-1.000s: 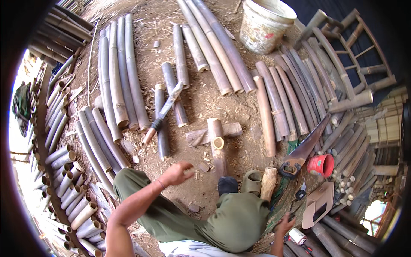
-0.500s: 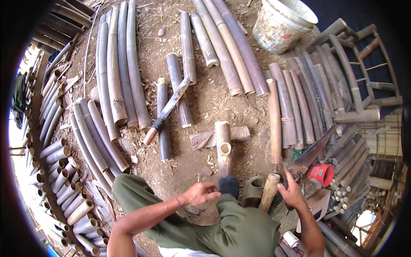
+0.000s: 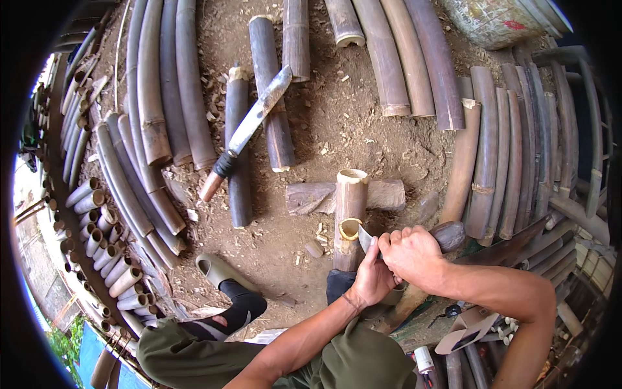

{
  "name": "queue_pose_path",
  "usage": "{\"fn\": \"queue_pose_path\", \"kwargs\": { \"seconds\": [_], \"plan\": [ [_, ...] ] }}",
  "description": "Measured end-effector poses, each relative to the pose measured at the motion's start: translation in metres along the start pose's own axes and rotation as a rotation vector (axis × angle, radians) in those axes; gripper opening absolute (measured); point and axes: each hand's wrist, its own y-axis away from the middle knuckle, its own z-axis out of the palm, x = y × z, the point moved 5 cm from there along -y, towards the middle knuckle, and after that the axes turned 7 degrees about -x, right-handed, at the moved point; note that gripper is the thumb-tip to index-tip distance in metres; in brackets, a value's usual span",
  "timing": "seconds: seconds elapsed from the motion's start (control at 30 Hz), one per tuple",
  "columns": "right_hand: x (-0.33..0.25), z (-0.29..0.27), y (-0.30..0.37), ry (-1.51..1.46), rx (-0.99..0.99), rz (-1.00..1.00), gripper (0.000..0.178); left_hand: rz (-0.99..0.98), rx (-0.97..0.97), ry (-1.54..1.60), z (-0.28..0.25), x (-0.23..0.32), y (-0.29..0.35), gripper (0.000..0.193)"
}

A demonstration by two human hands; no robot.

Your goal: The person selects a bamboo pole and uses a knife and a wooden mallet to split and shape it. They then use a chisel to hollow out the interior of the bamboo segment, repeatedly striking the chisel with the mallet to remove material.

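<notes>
In front of me a short bamboo length (image 3: pixel 350 196) leans over a split piece of wood (image 3: pixel 387 194), with a round hole cut in its side. A knife with a dark, rounded handle (image 3: pixel 448 236) lies across both my hands. My right hand (image 3: pixel 414 260) is wrapped round it. My left hand (image 3: pixel 371 277) grips it closer to the tip, thumb along the blade. The pale blade tip (image 3: pixel 366 240) reaches the rim of the hole. Where the fingers of the two hands meet, part of the knife is hidden.
A machete (image 3: pixel 256 120) rests across two dark bamboo pieces. Long bamboo poles (image 3: pixel 155 123) lie on the left, more poles (image 3: pixel 483 155) on the right. Stacked bamboo (image 3: pixel 133 301) lines the left side. A stained bucket (image 3: pixel 495 23) stands far right. Wood chips litter the dirt floor.
My hands, apart before, have come together at the bamboo with the knife between them. The right hand moved in from the right. My left foot, in a clog, now shows; the view has shifted.
</notes>
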Motion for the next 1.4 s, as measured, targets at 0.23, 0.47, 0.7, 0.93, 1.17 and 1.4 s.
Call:
{"fn": "queue_pose_path", "kwargs": {
  "seconds": [0.23,0.47,0.7,0.93,1.17,1.4],
  "plan": [
    [0.004,0.018,-0.005,-0.503,-0.115,-0.04,0.033,0.039,-0.028,-0.093,-0.008,0.026,0.022,0.039],
    [-0.08,0.079,-0.02,-1.296,0.291,0.4,0.037,-0.159,0.593,-1.497,-0.006,0.108,0.063,0.056],
    [-0.084,0.07,-0.018,-1.347,0.437,0.48,0.047,-0.091,0.374,-1.975,-0.009,0.115,0.049,0.03],
    [-0.005,0.018,-0.005,-0.794,0.127,0.263,0.038,0.074,0.433,-1.049,0.03,0.085,0.031,0.036],
    [-0.006,-0.048,-0.044,-0.214,-0.205,-0.072,0.012,0.251,0.214,-0.051,0.023,0.069,0.035,0.03],
    [0.006,-0.061,-0.083,-0.174,-0.424,-0.234,0.016,0.142,-0.567,-0.045,-0.001,0.078,0.025,0.055]
  ]
}}
